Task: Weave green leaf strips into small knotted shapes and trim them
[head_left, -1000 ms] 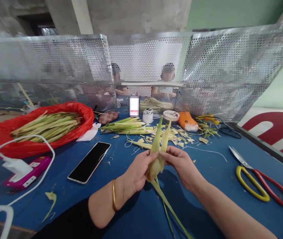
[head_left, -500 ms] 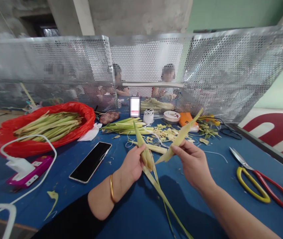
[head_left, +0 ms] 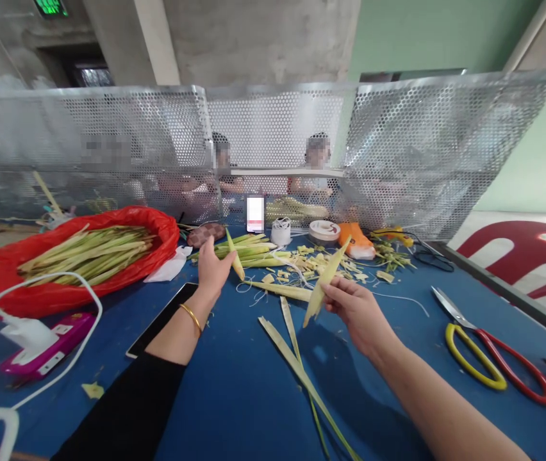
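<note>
My right hand (head_left: 357,310) pinches a pale, pointed husk leaf (head_left: 327,282) upright between thumb and fingers. To the left, my left hand (head_left: 213,275) hovers by the pile with thumb and index finger apart. Against its thumb tip lies a folded, pointed husk piece (head_left: 235,257); I see no grip around it. Long green strips (head_left: 256,246) lie just beyond that hand. Two loose narrow strips (head_left: 302,374) cross on the blue table in front of me, and cut husk scraps (head_left: 309,262) are scattered between my hands and the partition.
Left: red bag (head_left: 155,224) of strips, phone (head_left: 157,323) partly under my forearm, purple power strip (head_left: 49,349) with white cable. Back: string roll (head_left: 281,232), tape roll (head_left: 324,232), orange packet (head_left: 355,240). Right: large scissors (head_left: 482,352). Beyond the perforated metal partition (head_left: 277,121), people sit.
My left hand has moved left and away from me, leaving the folded husk by the strips. The two narrow strips now lie loose. My right hand still holds its leaf.
</note>
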{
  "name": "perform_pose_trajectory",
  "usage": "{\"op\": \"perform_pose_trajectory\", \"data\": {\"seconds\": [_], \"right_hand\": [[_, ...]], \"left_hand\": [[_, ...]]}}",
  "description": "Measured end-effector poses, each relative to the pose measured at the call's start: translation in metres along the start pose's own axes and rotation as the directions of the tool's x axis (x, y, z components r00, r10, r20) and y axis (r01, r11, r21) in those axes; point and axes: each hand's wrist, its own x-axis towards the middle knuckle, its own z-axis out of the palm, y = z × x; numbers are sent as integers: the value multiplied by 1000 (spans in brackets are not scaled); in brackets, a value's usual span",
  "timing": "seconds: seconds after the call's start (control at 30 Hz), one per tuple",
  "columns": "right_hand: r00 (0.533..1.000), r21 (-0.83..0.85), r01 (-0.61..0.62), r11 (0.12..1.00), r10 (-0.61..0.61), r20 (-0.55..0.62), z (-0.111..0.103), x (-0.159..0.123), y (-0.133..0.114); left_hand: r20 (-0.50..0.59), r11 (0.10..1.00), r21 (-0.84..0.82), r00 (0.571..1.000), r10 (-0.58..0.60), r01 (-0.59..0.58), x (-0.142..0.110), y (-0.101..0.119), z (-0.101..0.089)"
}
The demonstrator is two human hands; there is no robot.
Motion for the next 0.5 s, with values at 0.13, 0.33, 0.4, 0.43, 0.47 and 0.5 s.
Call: {"op": "perform_pose_trajectory", "data": {"seconds": [0.13, 0.33, 0.4, 0.43, 0.47, 0.5], "right_hand": [[997, -56, 50, 997, -46, 67, 6, -6, 1], [992, -119, 81, 990, -69, 101, 13, -11, 4], [992, -101, 66, 993, -55, 112, 14, -12, 4], [992, -93, 58, 994, -47, 118, 14, -12, 3], [991, -87, 51, 995, -40, 124, 14, -12, 3], [991, -88, 43, 995, -32, 131, 13, -13, 2]], "left_hand": [[290, 1000, -18, 957, -18, 24, -54, 15, 22], [703, 921, -89, 679, -211, 379, -119, 21, 45], [697, 896, -110, 676, -240, 430, -119, 20, 43], [694, 886, -114, 674, -253, 450, -118, 20, 42], [696, 878, -114, 668, -264, 465, -117, 20, 40], [696, 873, -110, 664, -273, 475, -116, 20, 39]]}}
